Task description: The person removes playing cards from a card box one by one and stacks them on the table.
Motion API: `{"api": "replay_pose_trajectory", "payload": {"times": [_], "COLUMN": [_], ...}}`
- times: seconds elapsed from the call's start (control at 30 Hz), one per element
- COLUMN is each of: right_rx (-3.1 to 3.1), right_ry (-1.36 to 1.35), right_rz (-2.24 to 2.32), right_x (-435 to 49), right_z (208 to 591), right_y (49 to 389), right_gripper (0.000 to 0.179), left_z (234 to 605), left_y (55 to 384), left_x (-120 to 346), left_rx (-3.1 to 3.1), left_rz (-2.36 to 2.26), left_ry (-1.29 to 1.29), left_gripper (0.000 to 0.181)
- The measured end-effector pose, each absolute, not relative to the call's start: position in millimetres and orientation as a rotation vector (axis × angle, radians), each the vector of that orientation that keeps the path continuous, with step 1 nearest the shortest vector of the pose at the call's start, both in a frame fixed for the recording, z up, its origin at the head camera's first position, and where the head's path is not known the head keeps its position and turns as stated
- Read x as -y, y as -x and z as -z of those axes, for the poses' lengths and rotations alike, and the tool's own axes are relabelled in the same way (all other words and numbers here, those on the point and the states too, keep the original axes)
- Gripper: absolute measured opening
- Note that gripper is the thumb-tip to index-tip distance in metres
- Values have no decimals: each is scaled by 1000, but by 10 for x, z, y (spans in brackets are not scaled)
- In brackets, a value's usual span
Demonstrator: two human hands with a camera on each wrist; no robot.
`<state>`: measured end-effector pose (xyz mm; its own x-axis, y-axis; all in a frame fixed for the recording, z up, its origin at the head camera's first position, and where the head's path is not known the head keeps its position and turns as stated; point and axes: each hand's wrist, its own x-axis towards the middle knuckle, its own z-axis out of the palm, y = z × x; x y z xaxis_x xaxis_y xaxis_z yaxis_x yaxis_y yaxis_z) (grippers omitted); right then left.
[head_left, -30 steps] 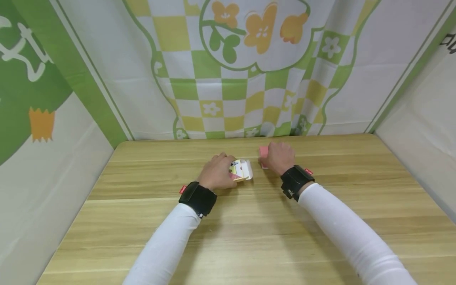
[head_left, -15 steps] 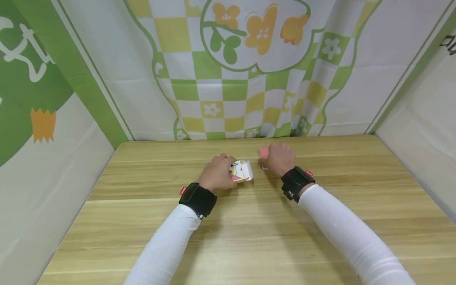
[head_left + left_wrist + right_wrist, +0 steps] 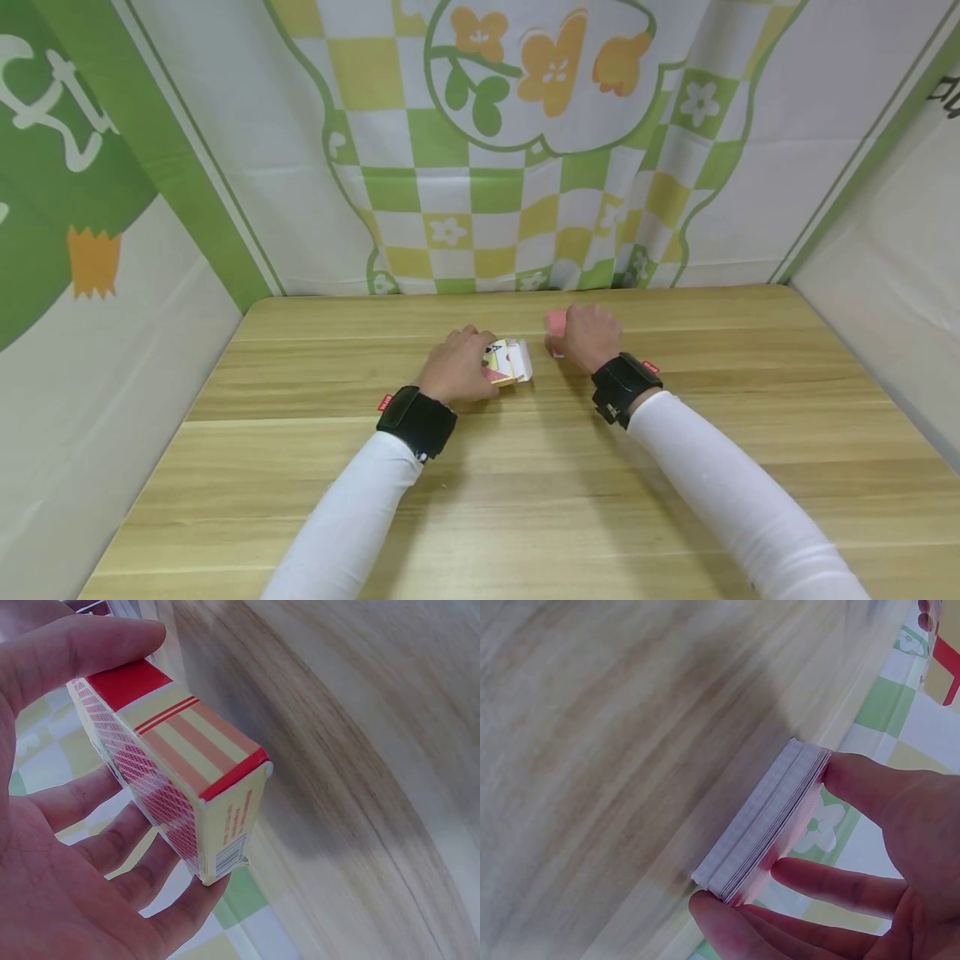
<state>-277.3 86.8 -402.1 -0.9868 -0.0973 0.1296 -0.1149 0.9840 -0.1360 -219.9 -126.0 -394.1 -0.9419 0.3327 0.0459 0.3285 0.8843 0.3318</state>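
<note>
My left hand [image 3: 457,367] grips a playing card box [image 3: 501,360], thumb on the near side and fingers along the far side. An ace is printed on its upper face, and the white flap at its right end stands open. In the left wrist view the box [image 3: 172,757] shows red and cream stripes, a red patterned face and a barcode end. My right hand [image 3: 592,335] pinches a deck of playing cards [image 3: 556,323] with pinkish-red backs, to the right of the box. The right wrist view shows the deck's white stacked edges [image 3: 761,817] between thumb and fingers.
Both hands work over the far part of a wooden table [image 3: 510,483]. A checked green, yellow and white curtain [image 3: 495,192] hangs right behind its back edge. Cloth walls [image 3: 150,317] stand at both sides.
Both hands keep their places with the box and the deck. The whole view has shifted very slightly.
</note>
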Motion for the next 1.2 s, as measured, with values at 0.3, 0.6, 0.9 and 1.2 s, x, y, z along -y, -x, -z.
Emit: {"api": "replay_pose_trajectory", "payload": {"times": [0.3, 0.6, 0.9, 1.2], "right_rx": [3027, 3046, 3007, 3014], "right_ry": [-209, -187, -206, -199], "right_rz": [-207, -192, -210, -208], "right_x": [-852, -847, -845, -846], "right_z": [3998, 3986, 3993, 4019], "right_y": [2780, 2780, 2771, 2760], "right_gripper": [39, 39, 40, 40], "left_z": [3940, 3934, 3925, 3921], "left_y": [2194, 2199, 2203, 2189], "left_x": [1259, 1253, 1252, 1252], "left_rx": [-3036, -3031, -3027, -3029], "left_rz": [-517, -524, -530, -529], "left_ry": [-533, -546, -545, -545], "left_gripper": [71, 71, 71, 71]}}
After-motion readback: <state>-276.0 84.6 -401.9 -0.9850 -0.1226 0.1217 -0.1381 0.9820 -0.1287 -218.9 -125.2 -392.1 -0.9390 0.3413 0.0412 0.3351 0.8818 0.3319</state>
